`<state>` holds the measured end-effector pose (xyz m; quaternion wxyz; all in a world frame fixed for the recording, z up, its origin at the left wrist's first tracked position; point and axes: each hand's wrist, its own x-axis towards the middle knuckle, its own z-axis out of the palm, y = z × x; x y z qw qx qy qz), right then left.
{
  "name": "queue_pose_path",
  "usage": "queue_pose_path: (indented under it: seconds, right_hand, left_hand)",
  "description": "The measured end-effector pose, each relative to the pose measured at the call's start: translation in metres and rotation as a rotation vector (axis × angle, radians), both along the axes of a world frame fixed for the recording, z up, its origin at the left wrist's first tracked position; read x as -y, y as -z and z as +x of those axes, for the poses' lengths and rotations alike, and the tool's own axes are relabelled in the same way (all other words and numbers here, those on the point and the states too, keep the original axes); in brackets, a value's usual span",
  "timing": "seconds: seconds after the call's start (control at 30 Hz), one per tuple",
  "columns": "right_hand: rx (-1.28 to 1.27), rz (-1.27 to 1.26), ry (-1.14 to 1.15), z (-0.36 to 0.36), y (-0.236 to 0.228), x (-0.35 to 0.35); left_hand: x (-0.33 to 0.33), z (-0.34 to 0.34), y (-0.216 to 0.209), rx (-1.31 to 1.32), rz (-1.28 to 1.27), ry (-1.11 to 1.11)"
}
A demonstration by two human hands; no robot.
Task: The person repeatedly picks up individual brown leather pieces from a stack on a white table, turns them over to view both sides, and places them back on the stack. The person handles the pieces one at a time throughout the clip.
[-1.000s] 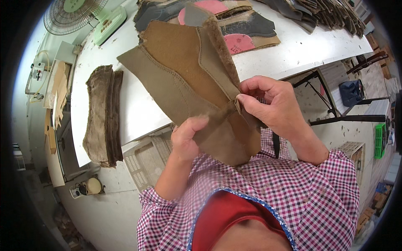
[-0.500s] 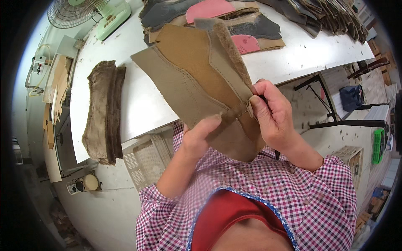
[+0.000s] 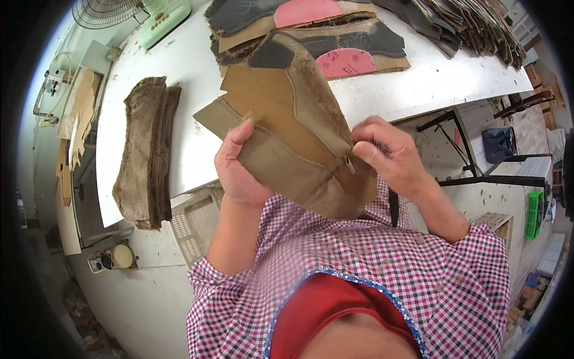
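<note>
Left hand [image 3: 239, 170] grips leather piece [image 3: 290, 134]; right hand [image 3: 391, 158] beside, hold unclear (printed pink patch [image 3: 345, 63]).

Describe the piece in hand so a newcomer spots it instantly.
Start at the white table and come to its near edge. There, between the left hand and the right hand, is the sewn piece. Its tawny middle panel, flanked by stitched taupe panels, sets it apart from the grey pieces with pink patches beyond.
</note>
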<state>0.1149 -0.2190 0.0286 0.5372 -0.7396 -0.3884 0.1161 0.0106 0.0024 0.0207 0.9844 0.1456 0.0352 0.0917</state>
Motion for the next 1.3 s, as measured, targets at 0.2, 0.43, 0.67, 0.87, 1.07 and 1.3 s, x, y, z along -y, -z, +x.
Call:
queue_pose_path:
  seconds: [0.2, 0.43, 0.67, 0.87, 1.07, 1.3]
  right_hand:
    - [-0.573, 0.277, -0.152, 0.047, -0.001, -0.041]
    - [-1.094, 0.448, -0.394, 0.066, 0.009, -0.034]
    - [-0.603, 0.073, -0.010, 0.046, 0.011, -0.049]
    - [-0.650, 0.046, -0.051, 0.049, 0.030, -0.053]
    - [0.186, 0.171, 0.246, 0.024, -0.004, -0.022]
    - [0.427, 0.098, 0.151, -0.022, -0.021, -0.014]
  left_hand:
    - [0.013, -0.004, -0.009, 0.054, -0.069, 0.135]
    - [0.005, -0.016, -0.004, 0.072, -0.057, 0.084]
    - [0.022, -0.015, 0.005, 0.101, -0.040, 0.135]
    - [0.027, -0.010, 0.005, -0.064, -0.039, 0.095]
    - [0.021, -0.013, -0.008, -0.063, -0.059, -0.027]
    - [0.032, -0.014, -0.020, 0.006, 0.004, -0.026]
